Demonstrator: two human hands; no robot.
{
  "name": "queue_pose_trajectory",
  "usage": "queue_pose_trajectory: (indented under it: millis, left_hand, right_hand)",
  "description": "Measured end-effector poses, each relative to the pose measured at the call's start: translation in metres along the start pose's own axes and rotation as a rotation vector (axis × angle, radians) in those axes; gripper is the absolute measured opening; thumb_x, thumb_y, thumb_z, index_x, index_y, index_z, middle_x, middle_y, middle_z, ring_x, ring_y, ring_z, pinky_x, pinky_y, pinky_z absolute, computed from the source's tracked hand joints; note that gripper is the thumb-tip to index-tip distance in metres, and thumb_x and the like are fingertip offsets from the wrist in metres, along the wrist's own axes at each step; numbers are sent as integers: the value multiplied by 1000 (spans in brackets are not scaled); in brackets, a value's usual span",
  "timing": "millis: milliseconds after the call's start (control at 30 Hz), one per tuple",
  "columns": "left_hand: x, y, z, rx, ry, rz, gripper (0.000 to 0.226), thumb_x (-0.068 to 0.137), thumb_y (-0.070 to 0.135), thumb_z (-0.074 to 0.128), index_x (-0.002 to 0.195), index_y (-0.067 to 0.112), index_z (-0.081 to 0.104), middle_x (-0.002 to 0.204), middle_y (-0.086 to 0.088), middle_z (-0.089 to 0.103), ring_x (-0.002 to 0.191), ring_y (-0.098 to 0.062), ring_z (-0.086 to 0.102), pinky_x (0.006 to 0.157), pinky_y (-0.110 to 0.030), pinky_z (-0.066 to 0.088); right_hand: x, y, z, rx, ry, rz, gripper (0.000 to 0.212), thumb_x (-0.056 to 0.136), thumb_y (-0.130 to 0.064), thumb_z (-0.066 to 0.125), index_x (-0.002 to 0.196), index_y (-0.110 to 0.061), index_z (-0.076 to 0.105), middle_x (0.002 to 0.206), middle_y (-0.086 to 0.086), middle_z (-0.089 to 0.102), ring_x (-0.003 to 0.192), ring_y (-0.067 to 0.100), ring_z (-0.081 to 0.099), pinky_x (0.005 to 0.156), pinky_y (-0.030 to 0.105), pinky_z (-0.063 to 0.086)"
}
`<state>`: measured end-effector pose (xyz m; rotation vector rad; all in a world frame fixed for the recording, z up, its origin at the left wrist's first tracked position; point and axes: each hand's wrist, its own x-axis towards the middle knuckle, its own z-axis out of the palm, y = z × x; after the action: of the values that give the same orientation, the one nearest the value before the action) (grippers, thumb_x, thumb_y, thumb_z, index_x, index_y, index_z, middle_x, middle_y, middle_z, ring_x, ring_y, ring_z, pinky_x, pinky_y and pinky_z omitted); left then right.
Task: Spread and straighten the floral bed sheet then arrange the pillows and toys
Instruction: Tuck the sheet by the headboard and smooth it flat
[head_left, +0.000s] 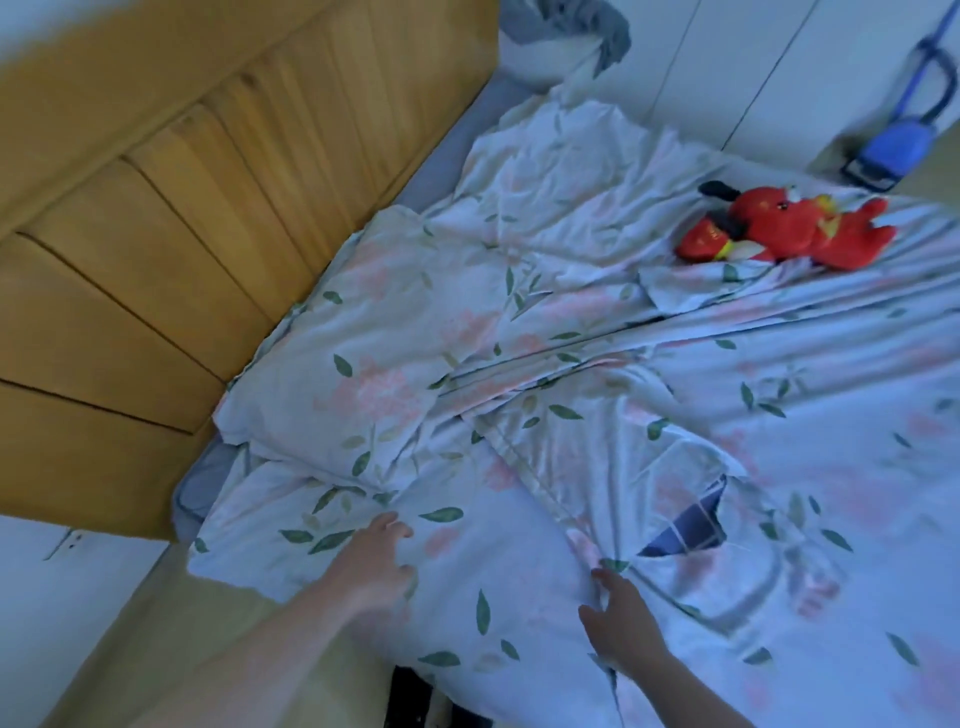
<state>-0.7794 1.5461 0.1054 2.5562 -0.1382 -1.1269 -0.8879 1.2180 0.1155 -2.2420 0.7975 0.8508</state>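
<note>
The floral bed sheet (519, 613), pale with pink flowers and green leaves, lies rumpled over the bed with long folds running across the middle. My left hand (379, 561) rests near its front left edge, fingers curled into the fabric. My right hand (618, 618) pinches a bunched fold near the front centre. One floral pillow (363, 353) lies against the headboard and a second pillow (545, 171) lies further back. A red plush toy (779, 228) lies on the sheet at the far right. A gap in the sheet shows a blue patch (685, 525).
A wooden headboard (156, 234) runs along the left side. White wardrobe doors (727, 52) stand behind the bed, with a blue object (883, 140) on the floor beside them. A grey and white soft thing (561, 47) sits at the far corner. Something dark (415, 696) lies under the bed's front edge.
</note>
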Motion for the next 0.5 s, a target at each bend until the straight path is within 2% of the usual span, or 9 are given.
queue_pose_trajectory:
  millis: [67,167,200,333,500]
  left_hand:
    - [-7,21,-10,13,9,45,55,97,37,57,149,29,41,168,8,13,145,-21,38,106,-32,41]
    - [-19,53,-24,57,13,119,55,98,41,57,150,27,42,168,5,16,150,-19,32,115,-33,36]
    - [-27,65,-30,61,6,146,56,98,43,56,150,27,43,168,5,17,149,-18,32,114,-32,37]
    - [-43,106,-54,73,17,243,56,96,35,57,150,26,43,168,5,17,147,-18,36,112,-30,37]
    - [-66,144,-74,123,42,347,53,95,30,56,147,28,44,167,5,19,148,-16,34,110,-29,37]
  right_hand:
    - [-14,7,-13,53,17,1,59,92,-28,64,147,-22,46,146,4,51,125,21,58,100,30,46]
    - [-47,18,-35,132,45,36,59,94,-27,64,149,-22,43,149,1,47,105,17,61,86,29,46]
    - [-61,23,-41,144,64,53,58,95,-26,62,149,-23,43,149,1,47,104,16,60,85,27,44]
    - [-101,37,-63,147,139,55,55,97,-28,59,149,-25,41,148,-1,48,123,18,56,99,30,45]
    - [-133,51,-87,140,186,39,51,97,-27,58,145,-25,41,146,1,47,111,18,60,91,29,48]
